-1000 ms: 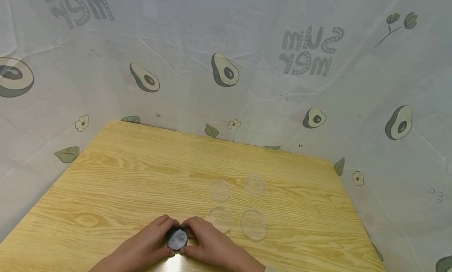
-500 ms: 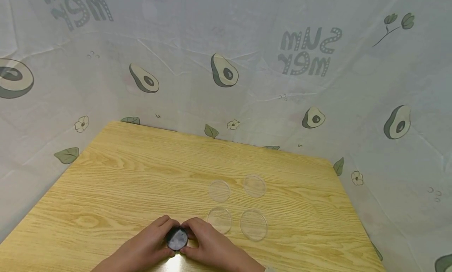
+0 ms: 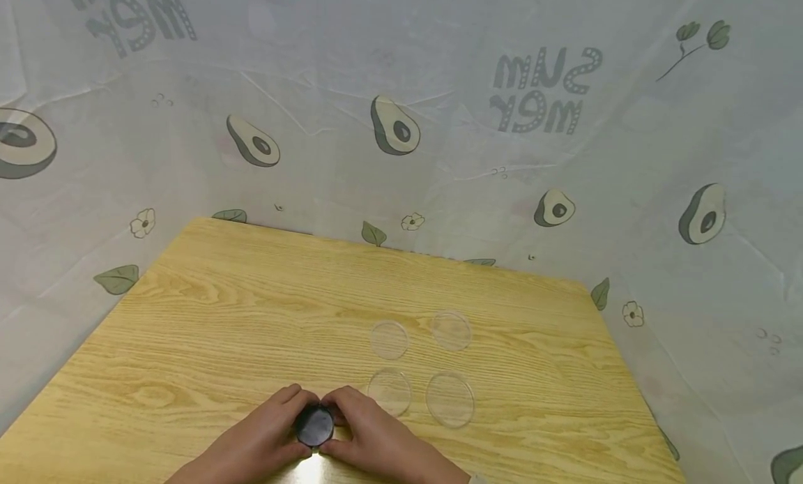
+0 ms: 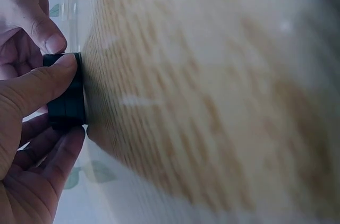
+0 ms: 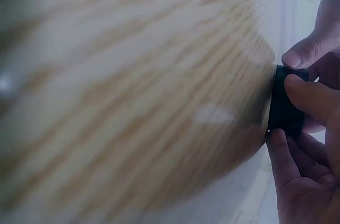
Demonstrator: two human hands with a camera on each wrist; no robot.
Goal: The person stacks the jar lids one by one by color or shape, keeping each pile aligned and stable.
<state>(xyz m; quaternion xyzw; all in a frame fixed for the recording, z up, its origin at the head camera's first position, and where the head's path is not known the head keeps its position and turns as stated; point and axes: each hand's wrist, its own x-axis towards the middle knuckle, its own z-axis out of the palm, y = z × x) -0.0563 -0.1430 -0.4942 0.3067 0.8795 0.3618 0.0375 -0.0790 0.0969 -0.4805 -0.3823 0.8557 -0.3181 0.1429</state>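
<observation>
A short black cylinder (image 3: 315,427) with a flat, shiny round top stands on the table near its front edge. My left hand (image 3: 266,429) grips it from the left, thumb on the near side and fingers on the far side. From the right, my right hand (image 3: 371,429) holds it the same way, and both hands' fingertips almost meet around it. Faint lines run across the side of the black cylinder (image 4: 68,104) in the left wrist view. Its base sits right at the wood surface in the right wrist view, where fingers (image 5: 279,152) cover part of its side.
Several clear round discs lie on the wooden table (image 3: 251,296), to the right of and beyond my hands; one clear disc (image 3: 390,392) is close to my right hand. A pale curtain (image 3: 326,170) printed with avocados hangs around the table's far and side edges.
Both hands keep their grip on the black cylinder in the same spot. Only the head view has shifted very slightly.
</observation>
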